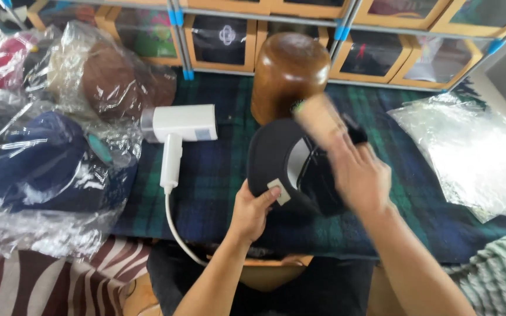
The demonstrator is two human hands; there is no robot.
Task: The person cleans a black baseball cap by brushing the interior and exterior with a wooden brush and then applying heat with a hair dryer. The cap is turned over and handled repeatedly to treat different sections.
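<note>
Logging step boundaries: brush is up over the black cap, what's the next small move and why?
Probably a short brush stroke down across the black cap. The left hand grips its edge, tilting it up, while the right hand holds the wooden brush just above it, blurred mid-swing.

Black cap [291, 167] w/ white tag, white steamer [180, 126], dark green-blue plaid cloth [218, 175], brown wooden block [288, 70].

The left hand [252, 212] grips the brim of a black baseball cap [291, 167]; the right hand [359, 175] holds a blurred wooden-handled brush [318, 120] over it, above the plaid-covered tabletop [218, 175].
</note>
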